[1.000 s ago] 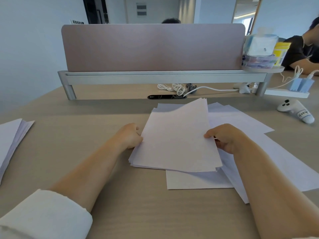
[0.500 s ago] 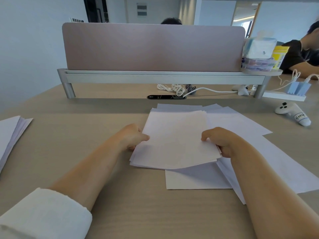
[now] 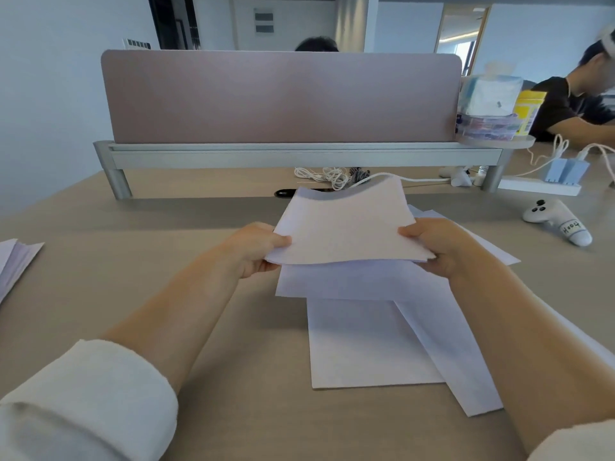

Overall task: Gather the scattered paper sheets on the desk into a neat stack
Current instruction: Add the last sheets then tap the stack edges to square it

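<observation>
I hold a bundle of white paper sheets point(image 3: 346, 224) lifted off the desk, its far edge curling upward. My left hand point(image 3: 256, 249) grips the bundle's left edge and my right hand point(image 3: 436, 244) grips its right edge. Beneath it several loose white sheets point(image 3: 369, 341) lie fanned out flat on the wooden desk point(image 3: 133, 267), some running under my right forearm. Another pile of sheets point(image 3: 15, 261) lies at the far left edge of the view.
A pink partition screen point(image 3: 279, 94) on a grey rail closes the back of the desk. White cables point(image 3: 324, 176) lie under it. A white controller point(image 3: 559, 221), a power strip point(image 3: 545, 184) and tissue packs point(image 3: 489, 108) are at the right. A person sits at the far right.
Both hands have raised the bundle off the loose sheets and away from me, so its far edge now curls up. More of the sheets underneath shows.
</observation>
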Demonstrator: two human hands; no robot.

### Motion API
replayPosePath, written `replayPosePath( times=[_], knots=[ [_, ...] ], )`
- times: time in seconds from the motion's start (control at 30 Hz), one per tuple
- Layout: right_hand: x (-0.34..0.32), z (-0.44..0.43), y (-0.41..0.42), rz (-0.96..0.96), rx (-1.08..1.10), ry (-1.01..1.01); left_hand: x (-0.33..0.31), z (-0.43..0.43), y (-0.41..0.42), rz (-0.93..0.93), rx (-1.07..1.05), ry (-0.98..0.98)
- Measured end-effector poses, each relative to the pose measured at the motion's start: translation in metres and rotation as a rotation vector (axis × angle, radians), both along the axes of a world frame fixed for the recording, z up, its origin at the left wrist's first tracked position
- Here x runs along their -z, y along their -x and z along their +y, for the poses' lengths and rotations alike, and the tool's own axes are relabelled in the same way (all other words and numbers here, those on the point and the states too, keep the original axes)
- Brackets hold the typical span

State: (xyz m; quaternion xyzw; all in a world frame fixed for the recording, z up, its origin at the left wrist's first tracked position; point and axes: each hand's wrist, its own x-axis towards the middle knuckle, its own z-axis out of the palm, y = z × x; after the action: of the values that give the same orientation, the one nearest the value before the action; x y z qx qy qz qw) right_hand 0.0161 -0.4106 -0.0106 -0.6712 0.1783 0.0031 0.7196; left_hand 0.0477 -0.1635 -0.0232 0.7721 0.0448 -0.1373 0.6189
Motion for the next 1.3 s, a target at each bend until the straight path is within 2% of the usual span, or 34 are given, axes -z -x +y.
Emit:
replayPosePath(
  times=[0.1, 0.2, 0.27, 0.33, 0.4, 0.53, 0.67, 0.97, 1.17, 1.3],
  knots=[
    [0.024, -0.003, -0.014, 0.038, 0.057, 0.241, 0.015, -0.013, -0.015, -0.102, -0.005, -0.243],
    [0.041, -0.003, -0.022, 0.059, 0.063, 0.591, 0.029, -0.018, -0.021, -0.183, 0.112, -0.658],
    [0.04, -0.002, -0.022, 0.048, 0.051, 0.661, 0.03, -0.018, -0.021, -0.187, 0.132, -0.816],
    [0.038, -0.001, -0.023, 0.046, 0.023, 0.631, 0.027, -0.018, -0.021, -0.198, 0.134, -0.866],
    [0.037, -0.002, -0.022, 0.046, 0.019, 0.516, 0.024, -0.019, -0.019, -0.198, 0.122, -0.806],
    [0.034, -0.004, -0.016, 0.056, 0.06, 0.281, 0.023, -0.013, -0.019, -0.081, 0.036, -0.481],
    [0.034, -0.003, -0.013, 0.054, 0.041, 0.27, 0.027, -0.008, -0.025, -0.013, -0.029, -0.288],
    [0.039, -0.005, -0.016, 0.099, -0.038, 0.378, 0.03, -0.004, -0.029, -0.024, -0.03, -0.275],
    [0.045, -0.009, -0.02, 0.147, -0.028, 0.222, 0.027, -0.005, -0.028, -0.031, -0.032, -0.272],
    [0.046, -0.009, -0.022, 0.158, -0.094, 0.314, 0.024, -0.004, -0.023, -0.019, -0.034, -0.291]
  ],
)
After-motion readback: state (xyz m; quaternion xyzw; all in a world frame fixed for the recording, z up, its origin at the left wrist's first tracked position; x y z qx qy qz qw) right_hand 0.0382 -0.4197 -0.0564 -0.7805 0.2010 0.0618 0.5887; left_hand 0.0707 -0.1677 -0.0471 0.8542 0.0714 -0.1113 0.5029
